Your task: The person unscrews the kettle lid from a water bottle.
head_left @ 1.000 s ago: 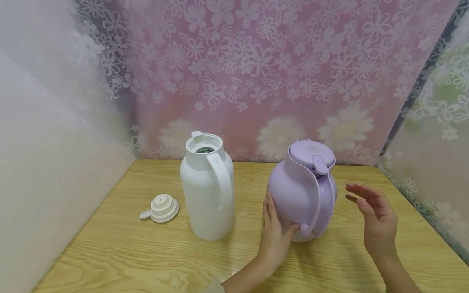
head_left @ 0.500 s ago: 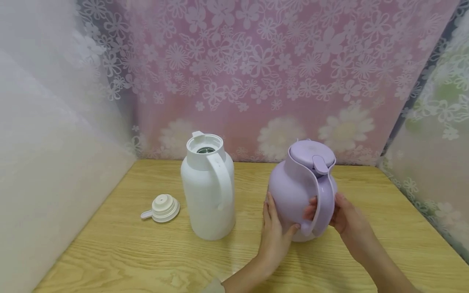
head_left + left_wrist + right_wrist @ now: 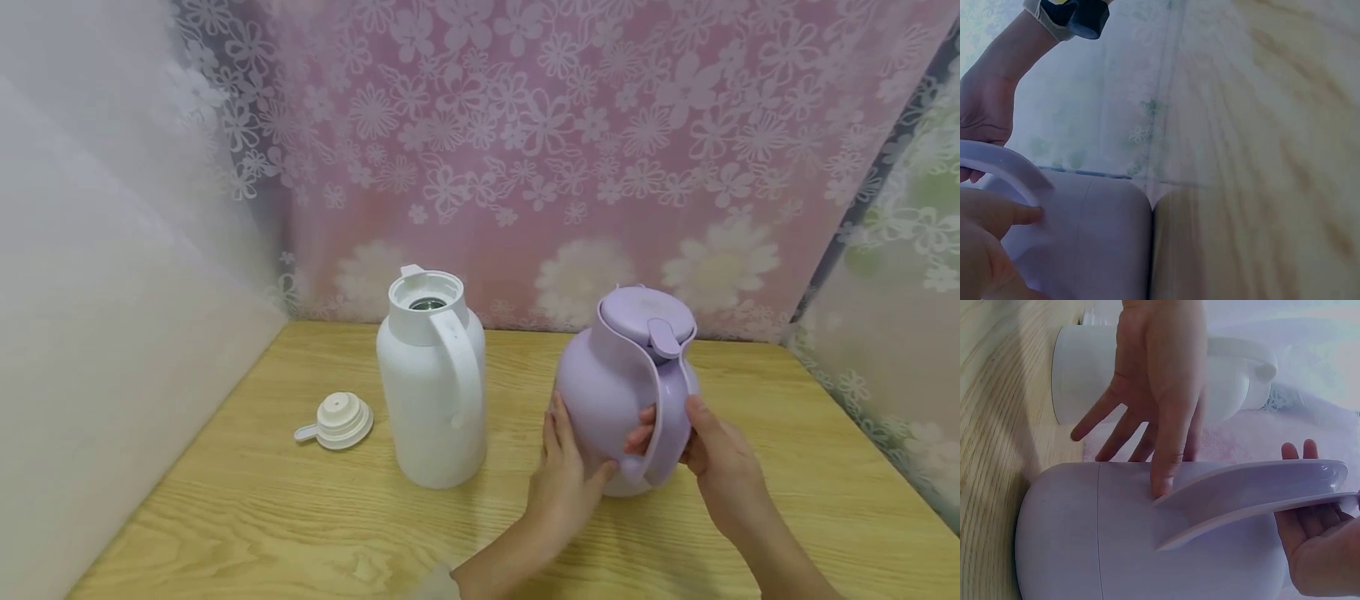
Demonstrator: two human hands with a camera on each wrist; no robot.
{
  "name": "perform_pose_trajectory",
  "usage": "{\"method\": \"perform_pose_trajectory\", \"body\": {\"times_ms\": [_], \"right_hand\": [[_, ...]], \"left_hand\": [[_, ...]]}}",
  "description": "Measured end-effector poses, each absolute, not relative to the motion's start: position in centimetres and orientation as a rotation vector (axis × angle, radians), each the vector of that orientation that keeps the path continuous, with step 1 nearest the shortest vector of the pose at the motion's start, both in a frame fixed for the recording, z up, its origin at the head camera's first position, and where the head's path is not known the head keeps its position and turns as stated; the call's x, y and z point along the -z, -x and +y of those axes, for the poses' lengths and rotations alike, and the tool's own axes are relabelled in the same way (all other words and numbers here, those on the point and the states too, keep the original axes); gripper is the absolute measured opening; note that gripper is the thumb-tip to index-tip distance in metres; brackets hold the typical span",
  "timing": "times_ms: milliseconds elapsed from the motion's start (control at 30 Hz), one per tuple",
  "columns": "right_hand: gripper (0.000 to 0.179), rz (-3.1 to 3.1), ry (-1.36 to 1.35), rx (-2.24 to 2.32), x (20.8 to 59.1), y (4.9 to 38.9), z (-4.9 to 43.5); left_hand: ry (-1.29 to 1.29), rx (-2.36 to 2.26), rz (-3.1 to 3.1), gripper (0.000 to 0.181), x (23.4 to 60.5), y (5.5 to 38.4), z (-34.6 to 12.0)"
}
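Observation:
A lilac thermos jug stands on the right half of the table, lid on, its handle facing the person. My left hand rests on the jug's lower left side, thumb near the handle's base. In the right wrist view, the fingers of that left hand are spread and fairly straight against the jug. My right hand grips the handle, fingers passed through its gap and thumb on the outer side. Left of the lilac jug stands a white thermos jug with its mouth uncovered.
A cream stopper with a small tab lies left of the white jug. The wooden table meets a pink floral curtain at the back. Pale sheets hang at the left and right sides.
My right hand has moved left from beside the lilac jug and taken hold of its handle. The left hand stays on the jug. The head view has shifted slightly.

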State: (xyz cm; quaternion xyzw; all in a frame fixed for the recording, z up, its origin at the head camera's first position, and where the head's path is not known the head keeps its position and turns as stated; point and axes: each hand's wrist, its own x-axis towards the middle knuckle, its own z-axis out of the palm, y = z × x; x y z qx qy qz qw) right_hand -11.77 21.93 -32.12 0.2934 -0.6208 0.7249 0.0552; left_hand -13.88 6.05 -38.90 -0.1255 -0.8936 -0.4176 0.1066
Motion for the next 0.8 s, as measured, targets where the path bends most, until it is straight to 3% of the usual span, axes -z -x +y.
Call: {"method": "perform_pose_trajectory", "body": {"times_ms": [267,600,800], "right_hand": [[0.05,-1.898,-0.872,-2.162,32.1,11.6,21.8],[0.05,-1.901,-0.819,-2.143,32.2,11.5,21.5],[0.049,-1.911,-0.782,-2.111,32.1,11.4,21.4]], "left_hand": [[0.399,0.725,-2.651,0.081,35.6,14.4,4.8],[0.62,0.884,-2.206,0.049,30.7,15.7,4.1],[0.822,0.917,-2.114,0.047,28.0,17.8,4.5]]}}
